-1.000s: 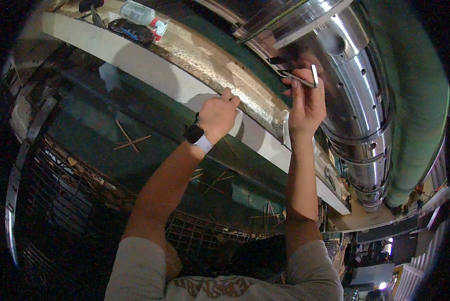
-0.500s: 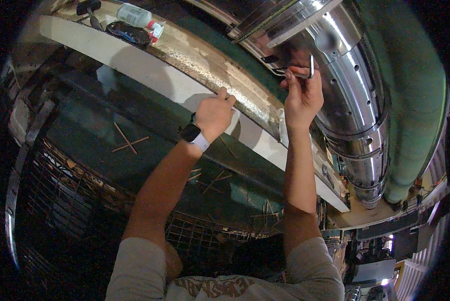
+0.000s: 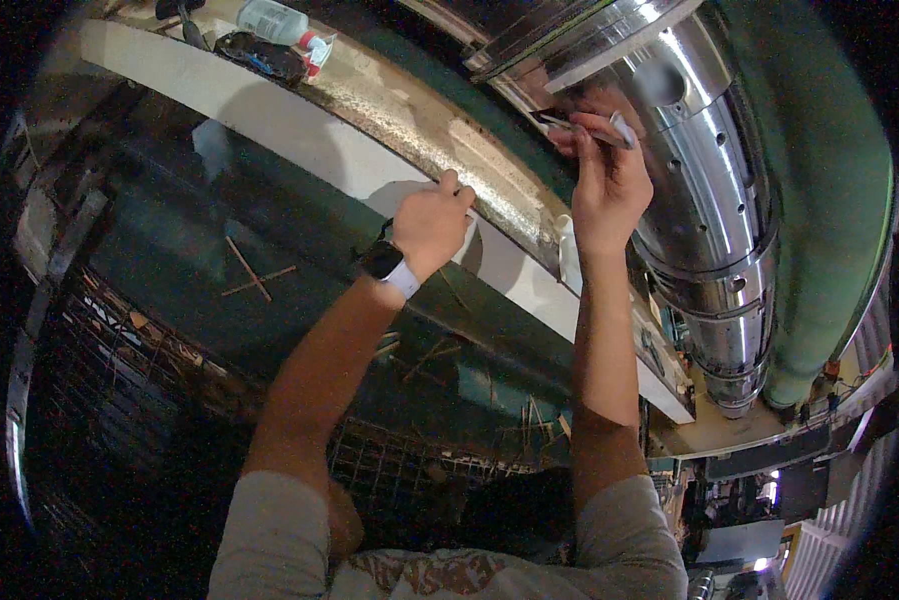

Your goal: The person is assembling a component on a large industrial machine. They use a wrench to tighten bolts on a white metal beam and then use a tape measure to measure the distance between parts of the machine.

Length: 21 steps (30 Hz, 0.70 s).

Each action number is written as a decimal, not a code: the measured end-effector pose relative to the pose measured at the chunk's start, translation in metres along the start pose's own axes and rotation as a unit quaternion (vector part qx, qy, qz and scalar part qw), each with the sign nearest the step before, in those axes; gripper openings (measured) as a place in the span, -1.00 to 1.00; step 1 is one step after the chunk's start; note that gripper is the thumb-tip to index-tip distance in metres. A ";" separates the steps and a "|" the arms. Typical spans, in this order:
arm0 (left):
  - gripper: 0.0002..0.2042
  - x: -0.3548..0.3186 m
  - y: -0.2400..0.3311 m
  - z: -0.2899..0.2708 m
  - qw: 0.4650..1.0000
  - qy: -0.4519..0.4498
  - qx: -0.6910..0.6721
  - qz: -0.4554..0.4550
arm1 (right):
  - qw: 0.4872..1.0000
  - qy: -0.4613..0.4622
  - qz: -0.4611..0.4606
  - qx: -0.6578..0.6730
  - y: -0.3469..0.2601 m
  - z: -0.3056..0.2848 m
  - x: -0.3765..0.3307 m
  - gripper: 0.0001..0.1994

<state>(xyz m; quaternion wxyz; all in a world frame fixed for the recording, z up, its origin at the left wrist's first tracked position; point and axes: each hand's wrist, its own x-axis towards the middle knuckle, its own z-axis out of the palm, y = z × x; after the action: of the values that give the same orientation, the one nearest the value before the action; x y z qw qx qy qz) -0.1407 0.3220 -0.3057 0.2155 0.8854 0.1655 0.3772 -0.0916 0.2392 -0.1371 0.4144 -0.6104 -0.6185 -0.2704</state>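
My right hand (image 3: 614, 190) pinches a bent metal hex key (image 3: 594, 132) beside a shiny steel cylinder (image 3: 704, 160) with round holes along it. The key's long arm points left toward a dark gap near the cylinder, where its tip is hard to make out. My left hand (image 3: 431, 228), with a watch (image 3: 384, 262) on its wrist, is closed over the upper edge of a long white beam (image 3: 319, 155). Its fingertips are partly hidden behind the edge.
A clear bottle with a red-and-white top (image 3: 274, 22) lies on the ledge behind the beam, near a dark object (image 3: 259, 58). A green roller (image 3: 829, 200) runs right of the cylinder. Thin sticks (image 3: 254, 270) and wire grating lie below.
My right hand has turned the hex key: its short arm stood upright before and now points more toward me. My left hand stays on the beam. The view has shifted slightly.
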 end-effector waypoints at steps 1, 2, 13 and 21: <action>-0.74 0.002 0.001 -0.001 1.000 -0.001 0.000 0.001 | 1.000 -0.004 0.018 -0.014 -0.002 -0.001 0.002 -0.84; -0.74 0.002 0.002 -0.001 1.000 -0.002 0.002 0.003 | 0.999 -0.008 0.036 -0.028 -0.004 -0.002 0.004 -0.83; -0.78 0.000 0.006 -0.013 0.999 -0.032 -0.012 -0.018 | 0.998 -0.052 0.025 0.036 -0.018 0.009 -0.003 -0.71; -0.78 0.000 0.004 -0.012 0.999 -0.028 -0.019 -0.007 | 0.999 -0.027 -0.009 -0.029 -0.001 0.008 0.002 -0.88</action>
<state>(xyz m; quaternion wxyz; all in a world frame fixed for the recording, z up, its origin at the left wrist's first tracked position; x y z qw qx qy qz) -0.1491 0.3221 -0.2961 0.2397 0.8901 0.1581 0.3539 -0.0943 0.2467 -0.1395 0.3775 -0.6237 -0.6267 -0.2752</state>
